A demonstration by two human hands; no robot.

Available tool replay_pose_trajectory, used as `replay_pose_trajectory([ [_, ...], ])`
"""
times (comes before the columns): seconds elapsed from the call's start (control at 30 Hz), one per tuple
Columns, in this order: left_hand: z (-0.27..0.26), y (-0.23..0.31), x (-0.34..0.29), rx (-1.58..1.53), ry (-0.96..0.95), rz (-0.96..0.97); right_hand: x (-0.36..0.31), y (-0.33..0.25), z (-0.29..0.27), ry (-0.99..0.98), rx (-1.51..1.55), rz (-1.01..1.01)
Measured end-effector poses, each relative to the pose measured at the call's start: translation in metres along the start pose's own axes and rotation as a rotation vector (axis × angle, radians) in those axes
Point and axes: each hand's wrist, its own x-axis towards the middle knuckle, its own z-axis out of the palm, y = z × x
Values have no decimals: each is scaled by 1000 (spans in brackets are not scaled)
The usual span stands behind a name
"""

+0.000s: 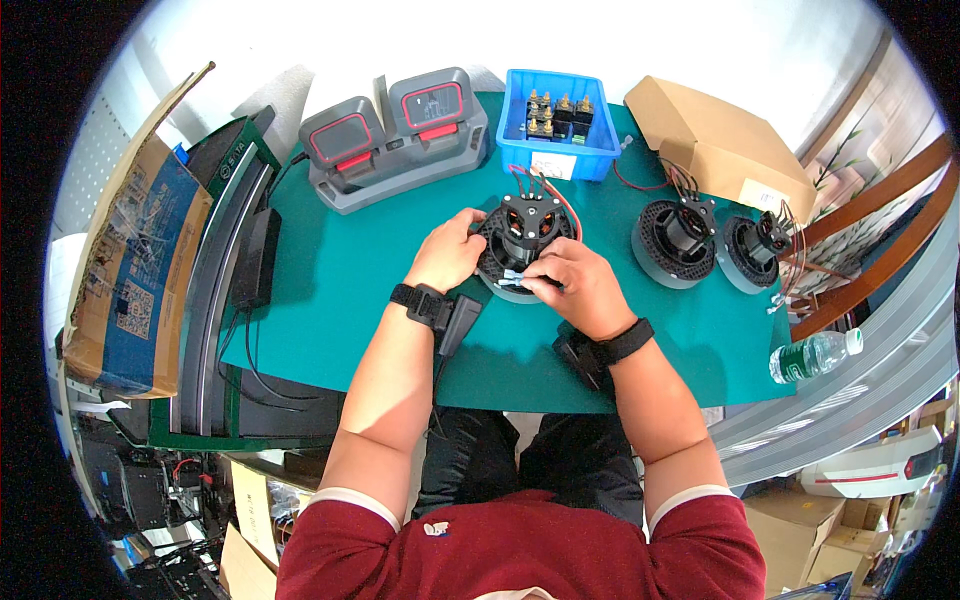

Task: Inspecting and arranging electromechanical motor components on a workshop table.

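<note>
Motor [532, 218] is on the green table [360, 270], nr its middle, in front of the person & btwn both hands; blk, round base, housing on top w/ coppery coils showing thru openings. Red & dark wires [572, 208] rise from its top; 1 red loop curves down its R side.

L hand [447, 245] is at the motor's L rim, thumb & fingers narrow, gripping the edge; some fingertips hidden. R hand [578, 280] is over the motor's front R, thumb & index pinched on a small pale-blue plug [511, 278], which sits just in front of the housing; other fingers curled.

Both wrists have blk straps, L strap [408, 298] & R strap [622, 344], each w/ a blk module beside it.

Behind motor: blue bin [610, 150] w/ blk blocks [541, 127], brass posts up, white label on front. L of bin: grey dock [400, 182] w/ 2 red-trimmed units side by side. R of bin: brown box [705, 130], flat-lying. In front of box, 2 more motors: near motor [668, 255] & far motor [746, 262], wires loose on top.

Bottle [805, 358], clear w/ green label & white cap, lies at the table's R front corner. Blk adapter [257, 258] at L edge, cables hanging; tall carton [140, 270] further L.
</note>
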Motion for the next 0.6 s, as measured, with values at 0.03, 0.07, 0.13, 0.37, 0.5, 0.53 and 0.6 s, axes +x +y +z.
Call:
replay_pose_trajectory([
  [0.03, 0, 1, 0, 0, -1, -1, -1, 0, -1, -14, 34, -5],
  [0.07, 0, 2, 0, -18, -12, -13, -1, 1, -3, -29, 67, -12],
  [0.13, 0, 3, 0, -36, -23, -25, 0, 6, -9, 9, 99, 7],
  [0.37, 0, 0, 0, -145, -32, -44, 0, 37, -20, 379, 282, 504],
  [0.5, -2, 3, 0, -239, -58, -127, -6, 56, -19, 400, 190, 482],
  [0.53, -2, 4, -1, -238, -64, -122, -8, 59, -17, 406, 187, 485],
  [0.6, -4, 4, -2, -248, -44, -151, -8, 59, -12, 377, 124, 475],
])
